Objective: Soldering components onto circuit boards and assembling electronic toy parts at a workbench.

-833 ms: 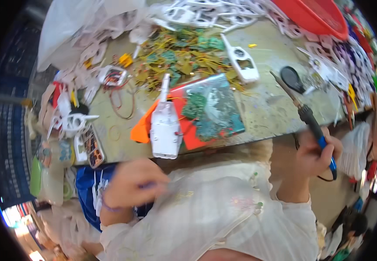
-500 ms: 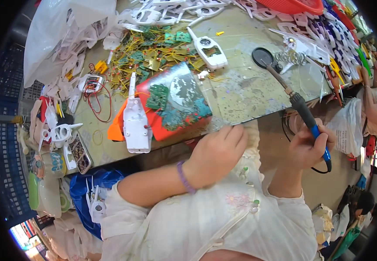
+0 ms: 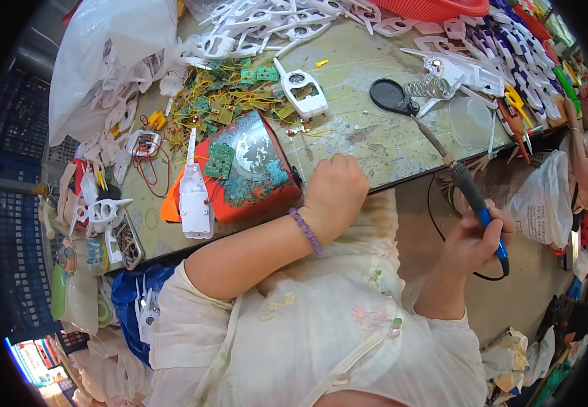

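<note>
My right hand (image 3: pixel 478 239) grips the blue handle of a soldering iron (image 3: pixel 469 186). The iron's metal tip points up and left, beside a black round dish (image 3: pixel 392 96). At the table's front edge my left hand (image 3: pixel 336 193) is closed, fingers curled and turned from view; what they hold, if anything, is hidden. To its left stands a red box (image 3: pixel 238 200) with a worn, solder-spotted top, and a green circuit board (image 3: pixel 219 161) lies on it. Against the box leans a white plastic casing with a long prong (image 3: pixel 195 203). Another white casing (image 3: pixel 304 95) lies farther back.
A heap of wired green circuit boards (image 3: pixel 229 102) lies behind the box. White casings (image 3: pixel 267 24) pile up at the back, near a red basket (image 3: pixel 436 5). A metal spring (image 3: pixel 424 88) and a clear lid (image 3: pixel 470 122) lie right. A plastic bag (image 3: pixel 114 61) stands left.
My left hand has moved up to the table edge, its knuckles now higher. My right hand still holds the soldering iron. The whole view has shifted a little.
</note>
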### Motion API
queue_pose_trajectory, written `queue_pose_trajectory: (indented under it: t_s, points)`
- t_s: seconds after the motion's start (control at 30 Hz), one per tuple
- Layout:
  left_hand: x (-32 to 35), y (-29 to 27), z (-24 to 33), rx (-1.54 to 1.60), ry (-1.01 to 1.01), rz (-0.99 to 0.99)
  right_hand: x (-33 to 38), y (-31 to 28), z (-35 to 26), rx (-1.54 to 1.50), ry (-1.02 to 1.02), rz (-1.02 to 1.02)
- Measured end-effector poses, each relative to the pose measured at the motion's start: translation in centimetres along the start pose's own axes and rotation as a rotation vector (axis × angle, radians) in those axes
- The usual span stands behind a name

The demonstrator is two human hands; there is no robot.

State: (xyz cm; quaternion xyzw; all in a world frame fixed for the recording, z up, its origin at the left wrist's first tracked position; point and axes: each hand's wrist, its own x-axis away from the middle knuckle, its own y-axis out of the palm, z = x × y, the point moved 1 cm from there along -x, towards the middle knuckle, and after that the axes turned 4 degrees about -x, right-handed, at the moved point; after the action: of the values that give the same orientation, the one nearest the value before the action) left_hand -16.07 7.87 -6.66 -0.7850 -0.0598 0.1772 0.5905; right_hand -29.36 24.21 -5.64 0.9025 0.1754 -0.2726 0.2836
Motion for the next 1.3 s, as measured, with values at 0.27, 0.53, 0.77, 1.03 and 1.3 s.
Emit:
queue_pose_trajectory:
  t_s: [0.27, 0.53, 0.77, 1.03, 1.3]
  points:
    - [0.9, -2.5, -1.4, 0.916, -0.142, 0.269, 0.3, -0.2, 0.6, 0.041, 0.046, 0.042]
    - [1.6, -2.6, -0.9, 1.746, -0.468, -0.057, 2.4, 5.3, 0.8, 0.036, 0.075, -0.241]
    - [2.0, -4.3, -0.9, 1.237, -0.209, 0.216, 3.9, 6.0, 1.0, 0.157, 0.008, -0.442]
    - [3.0, -4.7, -2.0, 1.514, -0.18, 0.292, 5.2, 6.7, 1.0, -0.03, 0.076, -0.346]
    - [4.7, -5.3, -3.4, 1.941, -0.367, 0.171, 5.4, 9.4, 0.7, -0.126, 0.129, -0.261]
